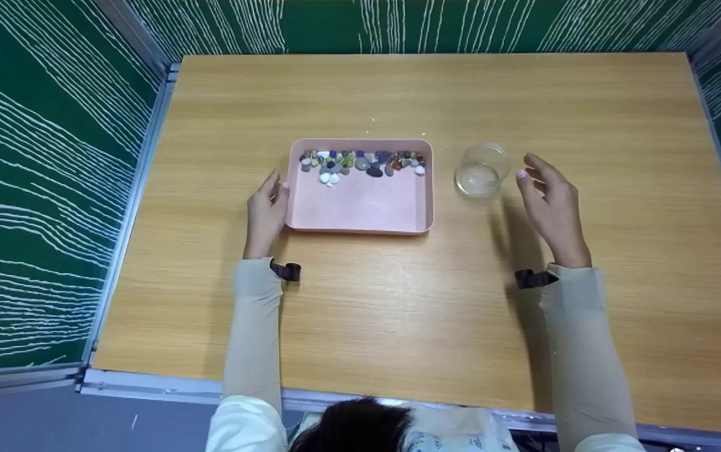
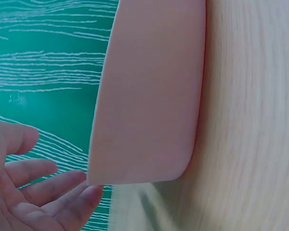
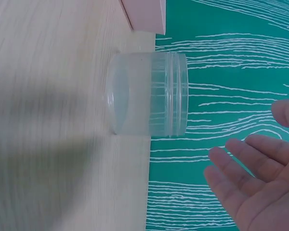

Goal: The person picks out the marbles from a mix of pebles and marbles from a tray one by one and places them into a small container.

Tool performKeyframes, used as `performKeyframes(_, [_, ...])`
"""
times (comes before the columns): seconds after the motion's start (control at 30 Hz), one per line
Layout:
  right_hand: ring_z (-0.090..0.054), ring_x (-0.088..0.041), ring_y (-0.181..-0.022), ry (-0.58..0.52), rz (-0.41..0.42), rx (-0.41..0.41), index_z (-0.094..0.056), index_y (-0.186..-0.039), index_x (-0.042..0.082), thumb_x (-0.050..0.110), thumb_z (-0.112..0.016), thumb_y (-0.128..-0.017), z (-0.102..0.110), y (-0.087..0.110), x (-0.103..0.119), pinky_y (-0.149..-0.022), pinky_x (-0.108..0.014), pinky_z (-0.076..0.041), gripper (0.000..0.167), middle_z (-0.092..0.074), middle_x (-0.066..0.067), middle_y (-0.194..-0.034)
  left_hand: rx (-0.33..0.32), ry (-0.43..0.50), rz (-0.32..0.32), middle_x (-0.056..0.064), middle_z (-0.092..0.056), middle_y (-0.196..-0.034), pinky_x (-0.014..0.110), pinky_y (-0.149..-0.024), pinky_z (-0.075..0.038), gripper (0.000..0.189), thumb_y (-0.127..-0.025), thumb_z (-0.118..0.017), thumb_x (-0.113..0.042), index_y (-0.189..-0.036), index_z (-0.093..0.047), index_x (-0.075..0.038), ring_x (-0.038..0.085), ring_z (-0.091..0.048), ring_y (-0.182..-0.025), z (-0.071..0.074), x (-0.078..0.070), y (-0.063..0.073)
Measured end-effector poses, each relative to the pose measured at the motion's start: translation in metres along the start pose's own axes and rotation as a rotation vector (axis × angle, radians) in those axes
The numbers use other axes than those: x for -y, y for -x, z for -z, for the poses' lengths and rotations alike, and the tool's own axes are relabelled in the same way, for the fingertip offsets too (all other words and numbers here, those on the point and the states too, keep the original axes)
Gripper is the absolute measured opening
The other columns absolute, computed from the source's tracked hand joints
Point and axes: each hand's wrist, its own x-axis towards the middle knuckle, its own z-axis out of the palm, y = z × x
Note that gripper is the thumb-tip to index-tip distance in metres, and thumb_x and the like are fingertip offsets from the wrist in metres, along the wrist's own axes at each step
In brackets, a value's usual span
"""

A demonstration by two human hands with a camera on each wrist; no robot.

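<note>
A shallow pink tray lies on the table, with several colored stones and pebbles gathered along its far side. My left hand is beside the tray's left wall, fingers loosely extended; in the left wrist view, the fingertips come right at the corner of the pink tray. Right of the tray stands a clear round jar with no lid; its threaded rim shows on the clear jar in the right wrist view. Just right of that jar, my right hand hovers with relaxed, parted fingers and holds nothing.
The wooden table carries the tray and jar in its middle. Green panels with white wavy lines border it at the left, back and right. Small white specks lie behind the tray.
</note>
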Motion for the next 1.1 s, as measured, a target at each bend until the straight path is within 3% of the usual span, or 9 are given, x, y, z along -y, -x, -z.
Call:
performKeyframes(0.27, [-0.056, -0.032, -0.119, 0.021, 0.022, -0.010, -0.052, -0.135, 0.000, 0.029, -0.052, -0.098, -0.011, -0.005, 0.004, -0.102, -0.042, -0.049, 0.047, -0.055, -0.017, -0.137, 0.004, 0.045, 0.024, 0.020, -0.055, -0.136, 0.032, -0.100, -0.051, 0.042, -0.097, -0.049, -0.013, -0.136, -0.049, 0.002, 0.028, -0.059, -0.119, -0.005, 0.007, -0.005])
performKeyframes(0.53, [-0.060, -0.030, -0.111, 0.042, 0.052, 0.003, -0.058, -0.129, 0.001, 0.029, -0.055, -0.097, -0.023, -0.011, 0.011, -0.095, -0.041, -0.052, 0.043, -0.061, -0.016, -0.130, -0.016, 0.048, 0.014, 0.018, -0.063, -0.126, 0.032, -0.094, -0.054, 0.035, -0.096, -0.050, -0.010, -0.128, -0.060, -0.001, 0.026, -0.064, -0.110, -0.007, 0.009, -0.008])
performKeyframes(0.87, [-0.062, -0.030, -0.102, 0.116, 0.181, 0.058, -0.064, -0.119, -0.003, 0.023, -0.058, -0.096, -0.038, -0.023, 0.023, -0.089, -0.043, -0.051, 0.035, -0.067, -0.019, -0.117, -0.037, 0.004, 0.007, 0.019, -0.064, -0.125, 0.034, -0.093, -0.054, 0.034, -0.093, -0.049, 0.000, -0.125, -0.061, 0.001, 0.027, -0.063, -0.111, -0.005, 0.007, -0.011])
performKeyframes(1.1, [-0.059, -0.035, -0.103, 0.175, 0.219, 0.125, -0.064, -0.119, -0.004, 0.016, -0.061, -0.094, -0.047, -0.037, 0.037, -0.090, -0.046, -0.050, 0.032, -0.064, -0.021, -0.122, -0.033, -0.004, -0.010, 0.019, -0.066, -0.121, 0.034, -0.093, -0.054, 0.036, -0.091, -0.048, 0.003, -0.125, -0.061, 0.002, 0.027, -0.064, -0.110, -0.005, 0.010, -0.014])
